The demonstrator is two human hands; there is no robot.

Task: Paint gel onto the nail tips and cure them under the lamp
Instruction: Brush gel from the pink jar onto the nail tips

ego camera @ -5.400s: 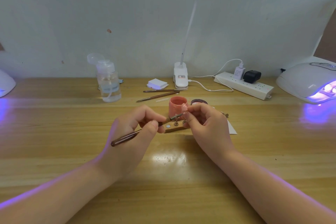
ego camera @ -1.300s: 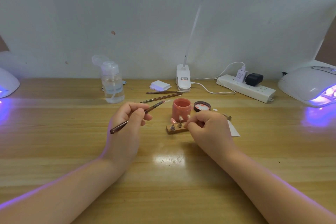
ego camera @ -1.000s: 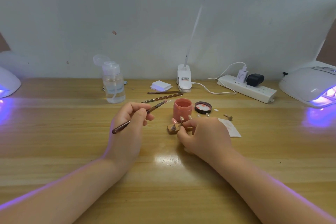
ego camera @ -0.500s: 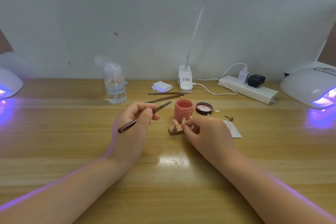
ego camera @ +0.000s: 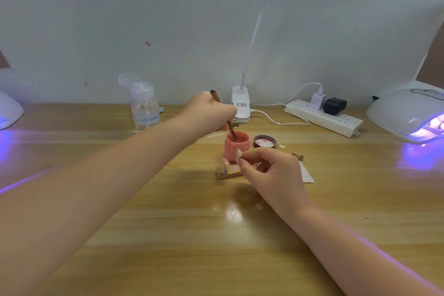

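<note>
My left hand grips a brown brush nearly upright, its bristle end dipped into the open pink gel jar. My right hand pinches a small peg that carries a pale nail tip, held just in front of the jar. Below it lies a small wooden holder block with one peg still standing in it. The jar's dark lid lies to the right of the jar. A white curing lamp glows purple at the far right.
A clear pump bottle stands at the back left. A clip lamp base, its cable and a white power strip line the back edge. Another curing lamp glows at the far left. White paper and a loose peg lie beside my right hand.
My left hand has reached forward and turned the brush upright, dipping it into the jar. My right hand has lifted a peg with its nail tip off the block.
</note>
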